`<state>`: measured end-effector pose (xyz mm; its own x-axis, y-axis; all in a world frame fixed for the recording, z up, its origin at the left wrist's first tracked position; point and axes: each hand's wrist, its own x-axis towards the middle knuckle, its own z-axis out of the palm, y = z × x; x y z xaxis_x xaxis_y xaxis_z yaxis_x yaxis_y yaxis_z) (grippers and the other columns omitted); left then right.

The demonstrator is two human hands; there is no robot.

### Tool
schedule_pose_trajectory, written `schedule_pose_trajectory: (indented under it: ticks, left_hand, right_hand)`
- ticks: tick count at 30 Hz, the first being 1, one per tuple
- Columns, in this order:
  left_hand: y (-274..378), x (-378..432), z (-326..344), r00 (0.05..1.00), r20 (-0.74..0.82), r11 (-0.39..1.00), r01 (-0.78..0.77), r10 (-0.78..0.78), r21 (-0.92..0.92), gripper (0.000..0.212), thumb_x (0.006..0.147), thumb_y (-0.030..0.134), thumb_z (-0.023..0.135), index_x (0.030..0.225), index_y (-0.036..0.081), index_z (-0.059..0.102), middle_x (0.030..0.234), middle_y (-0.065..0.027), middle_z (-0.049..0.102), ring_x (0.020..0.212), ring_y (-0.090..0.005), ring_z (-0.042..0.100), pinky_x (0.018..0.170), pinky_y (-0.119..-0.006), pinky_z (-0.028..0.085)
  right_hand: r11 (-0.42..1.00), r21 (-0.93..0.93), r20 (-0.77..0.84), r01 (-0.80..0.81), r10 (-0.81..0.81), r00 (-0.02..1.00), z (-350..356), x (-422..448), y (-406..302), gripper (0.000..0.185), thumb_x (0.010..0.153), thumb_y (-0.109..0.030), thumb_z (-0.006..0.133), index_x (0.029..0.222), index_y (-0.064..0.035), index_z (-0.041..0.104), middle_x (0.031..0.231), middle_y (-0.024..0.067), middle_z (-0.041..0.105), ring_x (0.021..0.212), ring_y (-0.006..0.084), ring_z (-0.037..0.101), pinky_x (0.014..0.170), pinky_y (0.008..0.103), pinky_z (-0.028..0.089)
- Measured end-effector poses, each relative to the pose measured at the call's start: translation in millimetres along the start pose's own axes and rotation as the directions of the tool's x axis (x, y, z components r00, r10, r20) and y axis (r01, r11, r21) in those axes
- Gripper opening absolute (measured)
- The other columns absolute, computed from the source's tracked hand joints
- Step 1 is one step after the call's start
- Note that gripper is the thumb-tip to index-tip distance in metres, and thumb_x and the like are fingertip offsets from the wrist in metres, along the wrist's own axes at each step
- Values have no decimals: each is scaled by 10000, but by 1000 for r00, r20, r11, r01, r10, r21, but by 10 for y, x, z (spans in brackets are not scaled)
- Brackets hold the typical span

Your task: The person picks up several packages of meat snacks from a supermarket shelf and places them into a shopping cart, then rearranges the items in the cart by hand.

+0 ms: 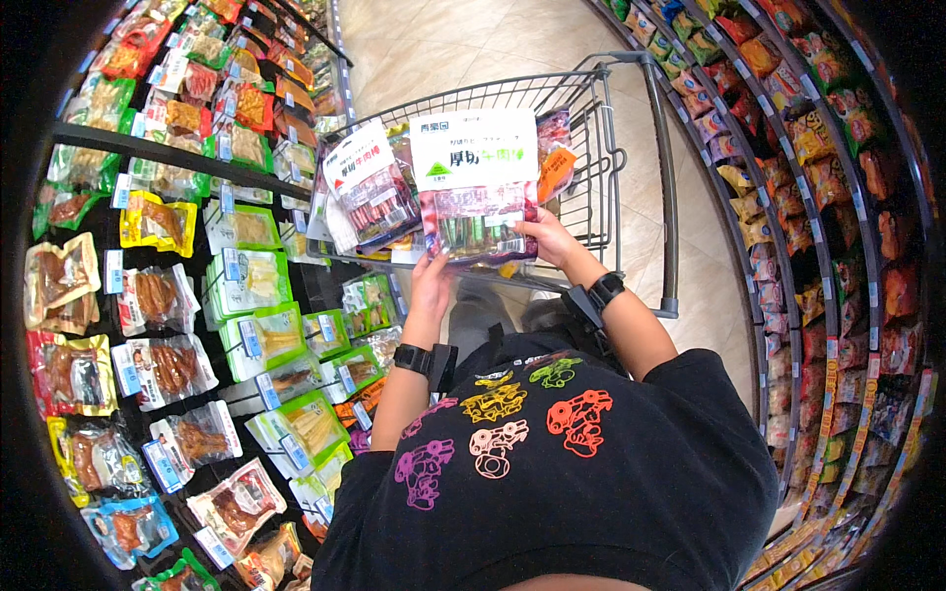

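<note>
Both my hands hold a bag of meat sticks (pixel 479 151) above the shopping cart. Its white upper part bears printed writing, and the clear lower part shows wrapped sticks. My left hand (pixel 431 284) grips the bag's lower left corner. At its right edge, my right hand (pixel 550 235) has its fingers over the front. A similar bag with red lettering (pixel 373 192) lies just left of it in the cart. Behind the held bag, a package with an orange patch (pixel 556 173) shows at the right. The held bag hides part of the cart's contents.
The grey wire shopping cart (pixel 607 185) stands before me, its handle (pixel 669 192) to the right. Hooks on the left display rack (pixel 89 137) carry several packaged meats and price tags. Shelves of snack bags (pixel 820 177) line the right side. Tiled floor (pixel 458 44) runs between them.
</note>
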<state>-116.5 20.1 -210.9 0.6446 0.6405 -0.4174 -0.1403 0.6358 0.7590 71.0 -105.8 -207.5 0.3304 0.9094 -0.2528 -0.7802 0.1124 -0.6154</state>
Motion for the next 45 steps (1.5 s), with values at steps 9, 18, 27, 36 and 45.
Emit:
schedule_pose_trajectory:
  ticks: [9, 18, 27, 36, 45]
  left_hand:
    - [69, 19, 36, 1000, 4, 1000, 7, -7, 5, 222, 789, 41, 473, 1008, 70, 494, 928, -41, 555, 814, -165, 529, 698, -294, 421]
    - [96, 8, 9, 999, 35, 998, -30, 29, 51, 235, 791, 29, 470, 1024, 46, 494, 969, -60, 556, 866, -184, 530, 753, -330, 421]
    - [163, 36, 34, 993, 67, 994, -104, 100, 47, 226, 791, 25, 460, 1014, 2, 487, 956, -95, 557, 850, -212, 546, 746, -354, 451]
    - [444, -23, 365, 993, 117, 992, -36, 22, 121, 261, 808, 77, 438, 1056, -4, 446, 989, -125, 543, 853, -238, 559, 676, -389, 492]
    - [588, -96, 556, 994, 110, 987, -44, 27, 154, 268, 810, 48, 433, 1070, -17, 427, 996, -124, 535, 876, -226, 547, 741, -361, 464]
  right_hand:
    - [997, -40, 57, 72, -70, 996, -66, 7, 9, 293, 721, 15, 551, 1011, 18, 509, 985, 80, 557, 871, 158, 543, 781, 287, 431]
    - [995, -55, 45, 79, -76, 996, -61, -14, 36, 319, 732, -3, 574, 1039, 8, 491, 989, 60, 556, 880, 141, 536, 784, 279, 430]
    - [993, -89, 26, 78, -76, 997, -1, -22, 2, 289, 744, -23, 550, 1028, 9, 507, 983, 67, 558, 885, 148, 531, 793, 279, 418]
    - [993, 102, 8, 61, -62, 998, -6, -59, -82, 291, 787, -94, 518, 1061, -5, 474, 995, 71, 542, 892, 150, 530, 781, 289, 444]
    - [978, 209, -13, 24, -21, 1000, -34, -46, -73, 302, 798, -89, 502, 1080, 4, 445, 1000, 96, 545, 873, 171, 558, 755, 301, 476]
